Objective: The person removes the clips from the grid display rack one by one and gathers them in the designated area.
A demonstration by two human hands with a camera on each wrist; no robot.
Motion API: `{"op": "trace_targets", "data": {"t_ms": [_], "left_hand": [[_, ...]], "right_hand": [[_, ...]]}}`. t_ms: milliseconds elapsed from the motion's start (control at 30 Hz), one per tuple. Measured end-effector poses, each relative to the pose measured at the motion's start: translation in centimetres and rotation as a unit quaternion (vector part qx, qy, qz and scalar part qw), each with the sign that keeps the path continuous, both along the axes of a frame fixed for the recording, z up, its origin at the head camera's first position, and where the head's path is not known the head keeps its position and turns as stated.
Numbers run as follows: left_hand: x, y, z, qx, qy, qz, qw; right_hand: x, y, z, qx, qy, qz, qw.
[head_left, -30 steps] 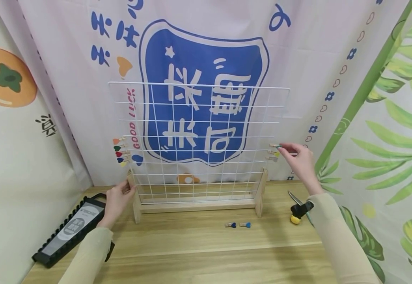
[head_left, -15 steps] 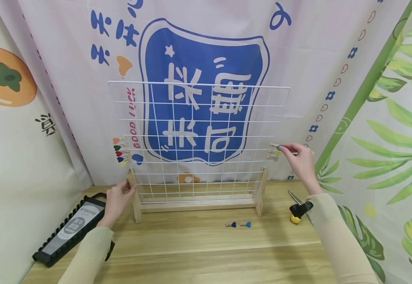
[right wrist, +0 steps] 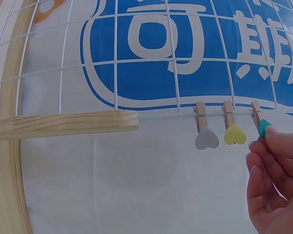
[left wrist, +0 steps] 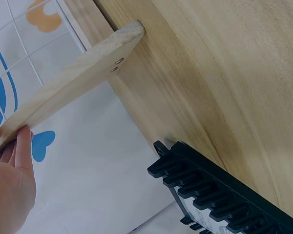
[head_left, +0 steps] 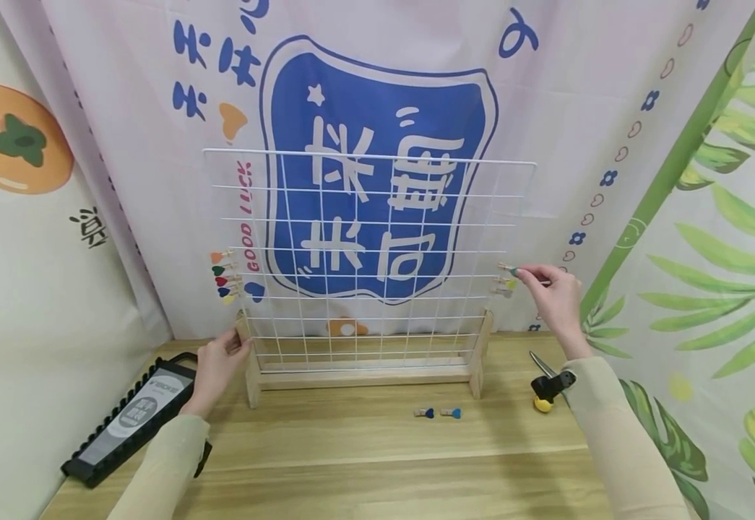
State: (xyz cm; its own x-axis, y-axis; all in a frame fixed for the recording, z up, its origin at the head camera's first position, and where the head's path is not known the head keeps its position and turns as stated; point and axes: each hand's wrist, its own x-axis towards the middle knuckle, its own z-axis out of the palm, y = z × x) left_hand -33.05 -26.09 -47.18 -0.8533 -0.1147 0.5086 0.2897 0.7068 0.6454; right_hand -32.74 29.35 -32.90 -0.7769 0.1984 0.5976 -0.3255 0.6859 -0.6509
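Change over the preceding second. The right hand (head_left: 555, 296) shifts only slightly against the white wire grid (head_left: 370, 253): its fingertips, a little clear of the grid's right edge one second ago, now sit closer in, pinching the green heart clip (head_left: 512, 271) whose wooden end meets the edge wire. In the right wrist view this clip (right wrist: 261, 126) lines up on the wire beside the yellow heart clip (right wrist: 234, 132) and the grey heart clip (right wrist: 205, 138). The whole scene also sits a trifle further right and lower in the head view, through a small movement of the head camera.
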Motion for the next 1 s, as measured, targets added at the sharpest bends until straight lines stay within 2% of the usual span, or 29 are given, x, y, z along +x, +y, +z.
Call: {"op": "trace_targets", "data": {"t_ms": [500, 667, 833, 1000], "left_hand": [[-0.1, 0.1, -0.1, -0.002, 0.000, -0.007, 1.0000], [-0.1, 0.1, -0.1, 0.006, -0.006, -0.006, 0.9999], [-0.1, 0.1, -0.2, 0.006, -0.004, -0.004, 1.0000], [-0.1, 0.1, -0.1, 0.008, -0.006, -0.005, 0.9999]], "right_hand": [[0.7, 1.0, -0.5, -0.021, -0.005, -0.008, 1.000], [1.4, 1.1, -1.1, -0.015, -0.015, -0.004, 1.000], [2.6, 0.2, -2.4, -0.011, -0.018, 0.002, 1.000], [3.7, -0.9, -5.1, -0.012, -0.013, 0.038, 0.999]]}}
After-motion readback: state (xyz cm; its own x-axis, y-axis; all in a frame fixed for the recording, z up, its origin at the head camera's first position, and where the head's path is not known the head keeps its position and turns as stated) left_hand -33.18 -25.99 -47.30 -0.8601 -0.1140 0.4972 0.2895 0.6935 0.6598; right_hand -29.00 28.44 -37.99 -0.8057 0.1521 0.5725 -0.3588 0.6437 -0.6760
